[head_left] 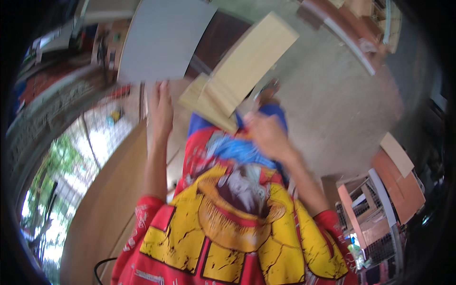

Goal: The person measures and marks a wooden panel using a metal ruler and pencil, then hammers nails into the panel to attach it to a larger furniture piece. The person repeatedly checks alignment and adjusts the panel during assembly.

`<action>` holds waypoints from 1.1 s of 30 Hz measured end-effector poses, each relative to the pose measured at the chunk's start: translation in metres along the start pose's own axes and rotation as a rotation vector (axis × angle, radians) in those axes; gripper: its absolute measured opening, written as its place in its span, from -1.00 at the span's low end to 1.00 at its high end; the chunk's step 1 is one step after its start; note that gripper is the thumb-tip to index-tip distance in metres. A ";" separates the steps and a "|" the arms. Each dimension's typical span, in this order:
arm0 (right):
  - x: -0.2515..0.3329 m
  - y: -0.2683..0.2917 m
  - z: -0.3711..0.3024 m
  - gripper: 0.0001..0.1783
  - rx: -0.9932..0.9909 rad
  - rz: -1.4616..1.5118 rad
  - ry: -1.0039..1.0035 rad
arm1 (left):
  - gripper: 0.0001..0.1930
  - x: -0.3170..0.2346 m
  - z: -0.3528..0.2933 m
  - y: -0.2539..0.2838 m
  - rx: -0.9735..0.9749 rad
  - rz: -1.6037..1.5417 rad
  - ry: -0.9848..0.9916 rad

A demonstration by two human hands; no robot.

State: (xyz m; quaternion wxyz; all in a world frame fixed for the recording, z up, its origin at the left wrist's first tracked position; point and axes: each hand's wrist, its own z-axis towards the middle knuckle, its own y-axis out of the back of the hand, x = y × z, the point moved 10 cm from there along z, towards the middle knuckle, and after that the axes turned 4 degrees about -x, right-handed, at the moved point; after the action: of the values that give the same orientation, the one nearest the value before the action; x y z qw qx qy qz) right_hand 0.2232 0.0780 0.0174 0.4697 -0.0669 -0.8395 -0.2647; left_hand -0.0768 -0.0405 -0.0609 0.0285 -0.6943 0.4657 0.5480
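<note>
My left hand [162, 111] is raised with its fingers stretched out, the tips at the lower edge of a pale grey panel [166, 40]. Whether they touch the panel I cannot tell. Just right of my lap, my right hand [266, 133] is curled closed and blurred by motion; anything inside it is hidden. It is close to a pale wooden board [256, 59] that lies slanted in front of me. A shorter, greenish-yellow wood piece [206, 104] crosses the near end of that board.
A dark brown panel [218, 40] lies behind the pale board. Reddish-brown boards [349, 35] rest at the far right on the concrete floor [327, 109]. A wire rack with boards [380, 204] stands at right. A large plywood sheet [107, 199] leans at left beside a bright opening.
</note>
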 end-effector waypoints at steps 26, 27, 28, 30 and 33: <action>-0.074 0.019 -0.164 -0.48 -0.641 0.244 -0.465 | -0.89 -0.070 -0.056 -0.079 0.931 0.475 -1.035; -0.083 0.013 -0.167 -0.48 -0.674 0.234 -0.449 | -0.88 -0.072 -0.057 -0.082 0.934 0.485 -1.068; -0.092 0.009 -0.167 -0.48 -0.705 0.222 -0.433 | -0.86 -0.075 -0.058 -0.084 0.936 0.493 -1.098; -0.100 0.002 -0.165 -0.48 -0.766 0.141 -0.378 | -0.84 -0.075 -0.062 -0.081 0.935 0.492 -1.120; -0.102 -0.009 -0.158 -0.45 -0.799 0.172 -0.386 | -0.79 -0.071 -0.066 -0.073 0.945 0.486 -1.100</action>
State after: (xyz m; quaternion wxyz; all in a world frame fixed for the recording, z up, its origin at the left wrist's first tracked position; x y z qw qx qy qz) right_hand 0.3948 0.0044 -0.0042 0.2623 -0.3604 -0.7350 -0.5109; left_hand 0.0238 0.0080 -0.0128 0.4287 -0.1135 0.7090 0.5483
